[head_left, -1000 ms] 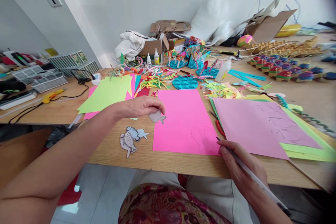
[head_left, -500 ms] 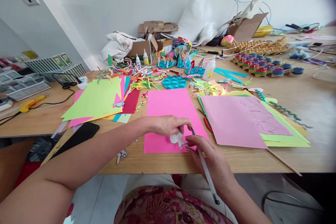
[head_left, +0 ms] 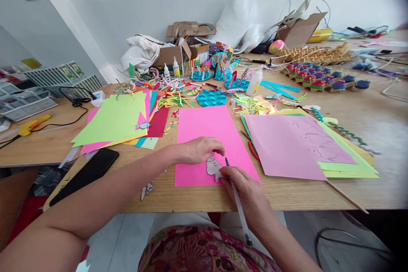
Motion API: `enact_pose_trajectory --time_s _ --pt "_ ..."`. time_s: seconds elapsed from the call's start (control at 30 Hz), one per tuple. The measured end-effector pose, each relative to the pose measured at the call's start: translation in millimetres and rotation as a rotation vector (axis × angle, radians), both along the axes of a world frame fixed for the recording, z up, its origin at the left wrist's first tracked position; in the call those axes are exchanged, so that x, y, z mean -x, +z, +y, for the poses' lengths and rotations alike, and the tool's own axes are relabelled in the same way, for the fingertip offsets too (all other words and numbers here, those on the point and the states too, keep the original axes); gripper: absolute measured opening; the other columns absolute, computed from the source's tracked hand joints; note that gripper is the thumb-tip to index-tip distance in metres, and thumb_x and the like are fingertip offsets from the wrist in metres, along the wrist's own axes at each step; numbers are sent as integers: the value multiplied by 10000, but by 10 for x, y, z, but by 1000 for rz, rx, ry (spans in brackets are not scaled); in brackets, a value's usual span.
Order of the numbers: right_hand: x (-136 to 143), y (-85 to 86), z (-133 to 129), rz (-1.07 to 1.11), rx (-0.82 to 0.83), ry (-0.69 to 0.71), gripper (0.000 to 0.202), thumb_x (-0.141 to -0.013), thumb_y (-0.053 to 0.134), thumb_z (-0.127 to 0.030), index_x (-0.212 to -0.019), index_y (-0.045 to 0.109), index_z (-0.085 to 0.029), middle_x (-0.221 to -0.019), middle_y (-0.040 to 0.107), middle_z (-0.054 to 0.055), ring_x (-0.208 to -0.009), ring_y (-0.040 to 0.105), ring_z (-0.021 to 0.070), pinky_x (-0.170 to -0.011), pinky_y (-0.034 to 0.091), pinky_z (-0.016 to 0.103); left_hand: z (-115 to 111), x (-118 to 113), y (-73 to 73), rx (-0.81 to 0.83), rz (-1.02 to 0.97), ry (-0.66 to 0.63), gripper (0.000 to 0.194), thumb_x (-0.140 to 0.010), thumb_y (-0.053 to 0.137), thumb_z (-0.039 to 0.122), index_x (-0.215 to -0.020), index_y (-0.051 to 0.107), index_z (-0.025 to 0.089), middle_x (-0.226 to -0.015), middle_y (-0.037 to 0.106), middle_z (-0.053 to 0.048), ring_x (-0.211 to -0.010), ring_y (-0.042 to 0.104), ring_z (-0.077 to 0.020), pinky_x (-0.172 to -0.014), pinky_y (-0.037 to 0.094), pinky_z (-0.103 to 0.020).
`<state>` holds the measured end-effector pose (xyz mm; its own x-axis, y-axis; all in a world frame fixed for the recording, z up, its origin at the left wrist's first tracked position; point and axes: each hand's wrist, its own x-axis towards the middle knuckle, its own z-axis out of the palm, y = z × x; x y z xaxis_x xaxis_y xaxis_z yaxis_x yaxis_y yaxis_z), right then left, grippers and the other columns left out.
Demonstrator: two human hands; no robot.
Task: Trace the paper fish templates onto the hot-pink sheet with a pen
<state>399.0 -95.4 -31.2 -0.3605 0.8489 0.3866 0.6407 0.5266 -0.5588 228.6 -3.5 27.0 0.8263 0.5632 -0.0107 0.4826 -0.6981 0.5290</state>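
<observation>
Just beside the half-curled left hand [head_left: 204, 149] lies a paper fish [head_left: 213, 167]; the right hand [head_left: 249, 190] grips a pen [head_left: 238, 205].

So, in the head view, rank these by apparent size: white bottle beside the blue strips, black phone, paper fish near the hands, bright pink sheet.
Bright pink sheet
Black phone, partly hidden
Paper fish and white bottle: too alike to rank

- Looks like a craft workroom.
- Has a wooden table [head_left: 191, 199] spread with coloured paper [head_left: 204, 123], paper scraps [head_left: 255, 105] and squeeze bottles [head_left: 255, 83].
- Also holds painted carton pieces [head_left: 318, 78], cardboard boxes [head_left: 170, 57] and a corded yellow tool [head_left: 32, 126].
</observation>
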Motion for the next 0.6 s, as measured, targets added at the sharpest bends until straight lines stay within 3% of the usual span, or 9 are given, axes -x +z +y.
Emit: enact_pose_trajectory --time_s 0.13,0.37,0.6 --pt "12 -19 -17 -51 -13 -30 218 -862 414 -123 -1009 553 -205 -921 643 57 -796 613 161 -630 465 236 -116 153 -22 -85 36 44 290 -820 372 -9 -909 611 129 -900 620 -47 -845 560 -132 -776 436 -232" --pt "64 -19 -48 -162 -97 -84 214 -871 415 -125 -1031 551 -163 -897 644 79 -778 602 184 -640 467 274 -386 330 -142 -169 7 -121 374 -879 325 39 -1153 542 171 -1151 564 -80 -1082 503 -163 -941 386 -276" --pt "134 40 -23 -260 -198 -85 172 -851 437 -117 -898 599 -154 -802 643 79 -706 567 209 -585 442 307 -447 392 -215 -258 91 -96 337 -913 350 123 -1224 478 143 -1256 493 -114 -1164 438 -186 -985 355 -316"
